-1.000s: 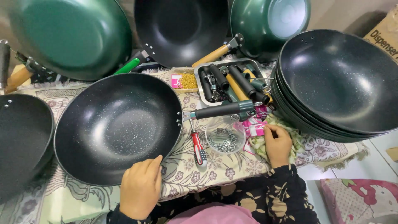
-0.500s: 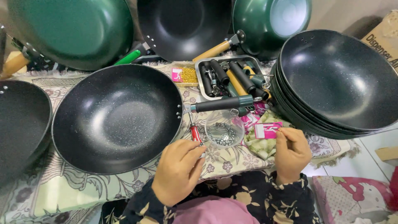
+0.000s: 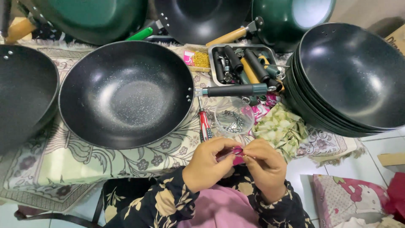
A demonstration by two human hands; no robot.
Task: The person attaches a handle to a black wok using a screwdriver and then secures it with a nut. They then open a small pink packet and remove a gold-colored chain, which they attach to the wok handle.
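pink packet (image 3: 237,150): mostly hidden between the fingertips of the left hand (image 3: 207,165) and right hand (image 3: 266,166); its shape cannot be told.
clear bowl (image 3: 233,116): small metal pieces inside, too small to tell what kind.
red screwdriver (image 3: 205,126): tip hidden under the rim of the black wok (image 3: 126,93).
metal tray (image 3: 214,50): handles piled inside cover each other; their count is unclear.
left-edge pan (image 3: 23,95): cut off by the left edge of the frame.
green pans (image 3: 90,17): tops cut off at the upper edge.
stacked woks (image 3: 352,74): lower ones hidden but for their rims.
cardboard box (image 3: 396,38): cut off at the right edge.
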